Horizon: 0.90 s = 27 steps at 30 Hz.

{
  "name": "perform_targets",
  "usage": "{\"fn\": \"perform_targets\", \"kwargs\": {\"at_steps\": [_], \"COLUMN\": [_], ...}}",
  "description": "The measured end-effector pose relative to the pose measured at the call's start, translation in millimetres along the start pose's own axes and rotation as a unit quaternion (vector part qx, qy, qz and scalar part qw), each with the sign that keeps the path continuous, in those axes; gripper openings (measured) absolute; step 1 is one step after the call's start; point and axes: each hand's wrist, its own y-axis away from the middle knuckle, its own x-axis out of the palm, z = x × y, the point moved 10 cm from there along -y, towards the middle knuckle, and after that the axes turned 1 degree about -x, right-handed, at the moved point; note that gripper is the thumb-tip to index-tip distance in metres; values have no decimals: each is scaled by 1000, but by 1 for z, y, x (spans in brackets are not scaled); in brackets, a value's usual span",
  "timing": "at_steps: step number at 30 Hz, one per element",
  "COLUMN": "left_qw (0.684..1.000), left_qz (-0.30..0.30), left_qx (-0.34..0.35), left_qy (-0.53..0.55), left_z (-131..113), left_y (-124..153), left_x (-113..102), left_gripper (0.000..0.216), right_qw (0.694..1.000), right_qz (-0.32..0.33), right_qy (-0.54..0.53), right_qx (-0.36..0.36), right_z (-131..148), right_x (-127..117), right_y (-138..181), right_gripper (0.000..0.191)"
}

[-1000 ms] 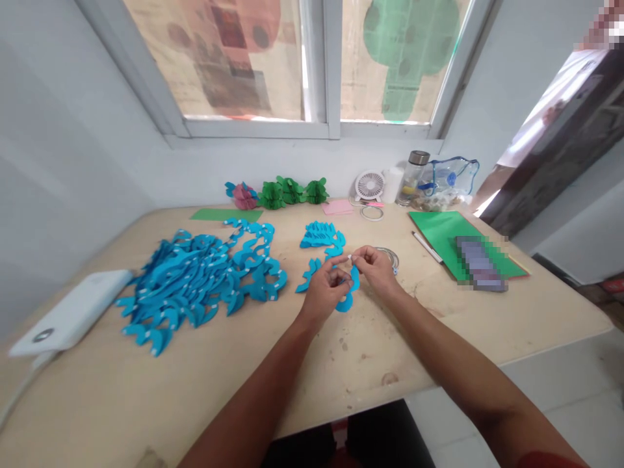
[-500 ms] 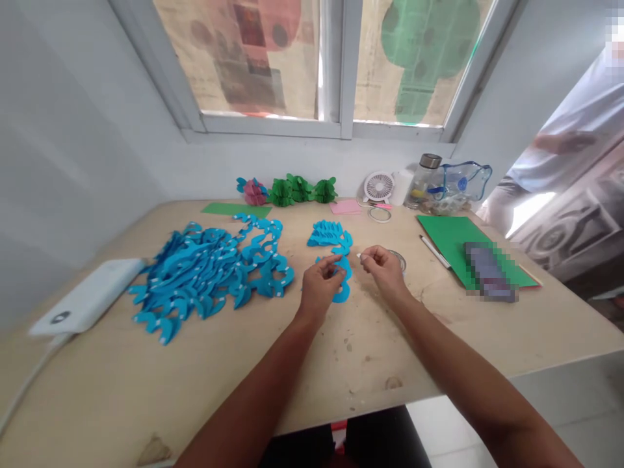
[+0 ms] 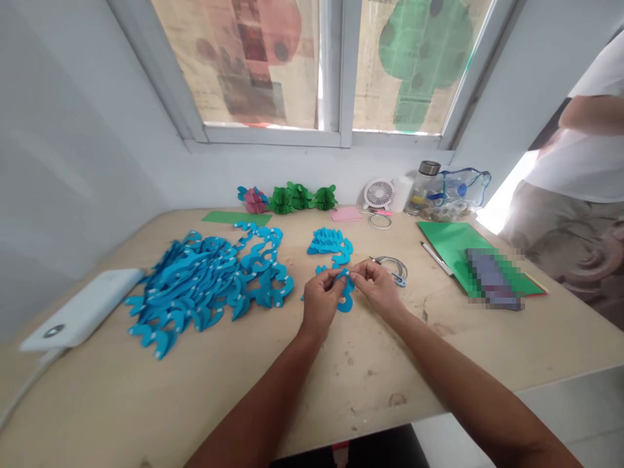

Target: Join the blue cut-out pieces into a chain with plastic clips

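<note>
My left hand [image 3: 319, 298] pinches a wavy blue paper cutout [image 3: 346, 303] just above the table. My right hand [image 3: 377, 286] is closed, its thumb and fingertips meeting the cutout's upper edge, where a small white piece [image 3: 348, 273] shows at the fingertips. Whether that piece is stuck to the paper, I cannot tell. Beyond the hands lies a folded stack of blue cutouts [image 3: 325, 242], with a curved strip trailing from it. Left of my hands spreads a large heap of blue paper cutouts [image 3: 195, 279] dotted with small white squares.
Right of my hands lie a coiled ring [image 3: 392, 265], a white pen [image 3: 437, 259] and green sheets [image 3: 451, 244] under a blurred dark object [image 3: 493, 278]. A power bank [image 3: 82, 309] sits far left. Along the wall stand paper flowers [image 3: 281, 200], a small fan [image 3: 379, 194] and a bottle [image 3: 420, 188].
My right hand has moved left with the small white piece, bringing its fingertips to the blue cutout in my left hand. The person at the right has shifted.
</note>
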Motion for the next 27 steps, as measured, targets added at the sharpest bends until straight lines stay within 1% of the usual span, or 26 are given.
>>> {"fn": "perform_targets", "kwargs": {"at_steps": [4, 9, 15, 18, 23, 27], "left_qw": [1000, 999, 994, 995, 999, 999], "left_qz": [8, 9, 16, 12, 2, 12], "left_qx": [-12, -43, -90, -87, -54, -45], "left_qy": [5, 30, 63, 52, 5, -21], "left_z": [1, 6, 15, 14, 6, 4], "left_y": [1, 2, 3, 3, 3, 2], "left_x": [1, 2, 5, 4, 1, 2], "left_gripper": [26, 31, 37, 35, 28, 23], "right_qw": [999, 999, 999, 1000, 1000, 999], "right_qz": [-24, -36, -26, -12, 6, 15], "right_qy": [39, 29, 27, 22, 19, 39], "right_qx": [1, 18, 12, 8, 6, 1], "right_z": [0, -1, 3, 1, -2, 0], "right_x": [-3, -4, -3, -1, -1, -2], "right_y": [0, 1, 2, 1, -1, -2], "right_gripper": [11, 11, 13, 12, 10, 9]}}
